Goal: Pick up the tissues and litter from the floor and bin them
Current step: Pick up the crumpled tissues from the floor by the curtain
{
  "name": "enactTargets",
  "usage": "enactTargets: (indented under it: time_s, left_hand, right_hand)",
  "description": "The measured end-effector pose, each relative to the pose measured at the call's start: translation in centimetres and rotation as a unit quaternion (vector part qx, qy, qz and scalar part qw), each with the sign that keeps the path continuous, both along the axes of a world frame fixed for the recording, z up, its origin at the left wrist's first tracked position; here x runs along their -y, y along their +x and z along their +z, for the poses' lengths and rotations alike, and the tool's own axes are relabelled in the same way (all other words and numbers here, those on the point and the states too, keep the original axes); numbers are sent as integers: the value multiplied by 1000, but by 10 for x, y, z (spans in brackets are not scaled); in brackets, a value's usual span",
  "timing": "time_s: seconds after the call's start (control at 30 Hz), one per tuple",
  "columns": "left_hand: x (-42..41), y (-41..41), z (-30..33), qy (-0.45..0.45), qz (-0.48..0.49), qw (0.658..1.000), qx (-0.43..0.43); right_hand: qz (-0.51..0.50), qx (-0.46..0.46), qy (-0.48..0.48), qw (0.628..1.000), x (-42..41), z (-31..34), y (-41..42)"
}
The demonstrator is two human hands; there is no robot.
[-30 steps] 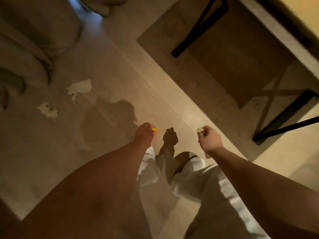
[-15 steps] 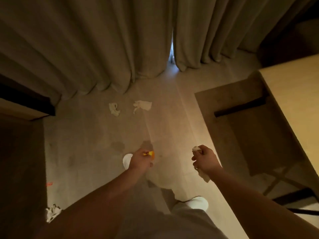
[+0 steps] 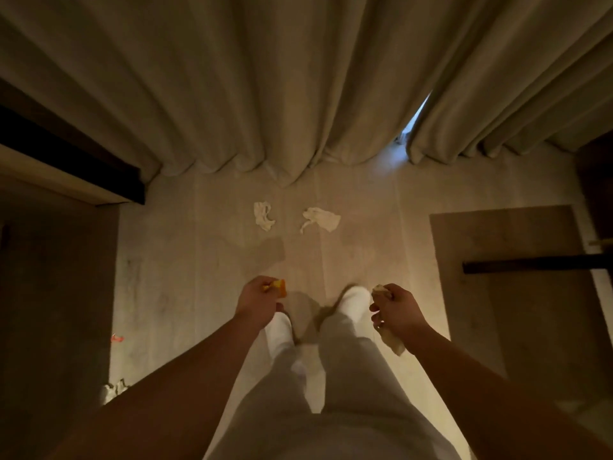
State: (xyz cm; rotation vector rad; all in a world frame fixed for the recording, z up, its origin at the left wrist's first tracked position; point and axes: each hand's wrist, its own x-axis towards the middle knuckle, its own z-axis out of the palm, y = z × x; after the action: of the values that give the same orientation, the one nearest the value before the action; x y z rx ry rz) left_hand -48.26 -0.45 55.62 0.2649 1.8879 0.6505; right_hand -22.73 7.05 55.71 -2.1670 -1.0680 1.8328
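Note:
Two crumpled white tissues lie on the pale floor ahead of my feet, one to the left [image 3: 264, 215] and one to the right [image 3: 320, 219], just short of the curtain. My left hand [image 3: 258, 303] is closed around a small orange scrap of litter [image 3: 279, 287]. My right hand [image 3: 396, 311] is closed on a crumpled tissue [image 3: 391, 340] that sticks out above and below the fist. Another white tissue [image 3: 114, 390] lies at the lower left beside my left arm. A small red scrap [image 3: 117, 338] lies near the left floor edge. No bin is in view.
Long beige curtains [image 3: 265, 94] hang across the far side, with a bright gap on the right. A dark ledge [image 3: 66, 167] juts in from the left. A table's dark shadow and black leg [image 3: 530, 263] lie to the right.
The view has swung left and forward, so the two tissues now lie straight ahead and nearer. Both hands keep their hold on what they carry.

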Motion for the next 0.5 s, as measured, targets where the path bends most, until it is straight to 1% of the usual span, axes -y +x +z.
enactTargets:
  time_s: [0.1, 0.2, 0.27, 0.33, 0.4, 0.5]
  left_hand:
    - [-31, -15, -16, -8, 49, 999, 8]
    - [-60, -30, -39, -43, 83, 996, -4]
    - [-79, -37, -62, -63, 97, 993, -1]
    - [-98, -44, -90, -74, 110, 991, 4]
    - [-118, -53, -125, -81, 108, 991, -13]
    - [-141, -67, -191, -105, 60, 992, -40]
  right_hand:
    - [52, 16, -19, 998, -43, -21, -21]
    - [110, 31, -47, 992, -89, -44, -43]
    - [163, 51, -52, 984, -117, -60, -58]
    - [192, 60, -52, 978, -141, -84, -74]
    - [196, 63, -53, 977, -160, -116, -90]
    - [203, 73, -63, 974, -183, -180, -113]
